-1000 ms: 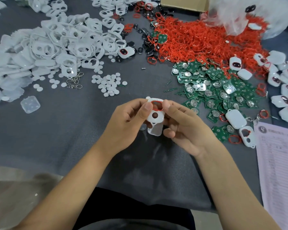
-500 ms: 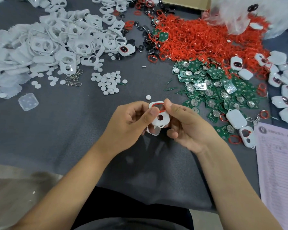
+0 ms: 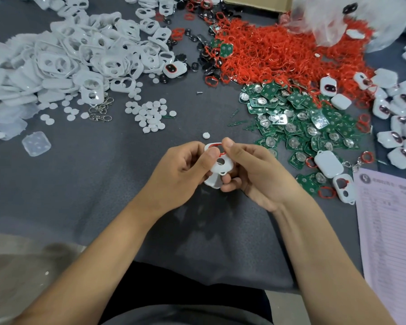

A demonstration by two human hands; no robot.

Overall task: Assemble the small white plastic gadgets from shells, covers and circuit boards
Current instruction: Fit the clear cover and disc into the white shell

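Observation:
Both hands hold one white cover (image 3: 222, 164) with two openings above the middle of the grey cloth. A red ring (image 3: 217, 148) sits in its upper opening. My left hand (image 3: 181, 170) pinches the cover from the left, thumb on its face. My right hand (image 3: 256, 170) grips it from the right, with the forefinger tip on the ring's top edge. A second white piece (image 3: 212, 181) shows under the cover between my fingers. Green circuit boards (image 3: 298, 120) lie in a heap to the right. White covers (image 3: 80, 57) are piled at the back left.
Red rings (image 3: 279, 52) form a big heap at the back, with a plastic bag (image 3: 352, 19) beyond. Small white discs (image 3: 150, 116) and one stray disc (image 3: 206, 135) lie ahead of my hands. Finished white gadgets (image 3: 399, 106) sit at the right, a printed sheet (image 3: 391, 231) at the near right.
The cover has tilted a little in my fingers, and my right forefinger has shifted onto the ring's top edge. A small white disc now lies on the cloth just beyond my hands.

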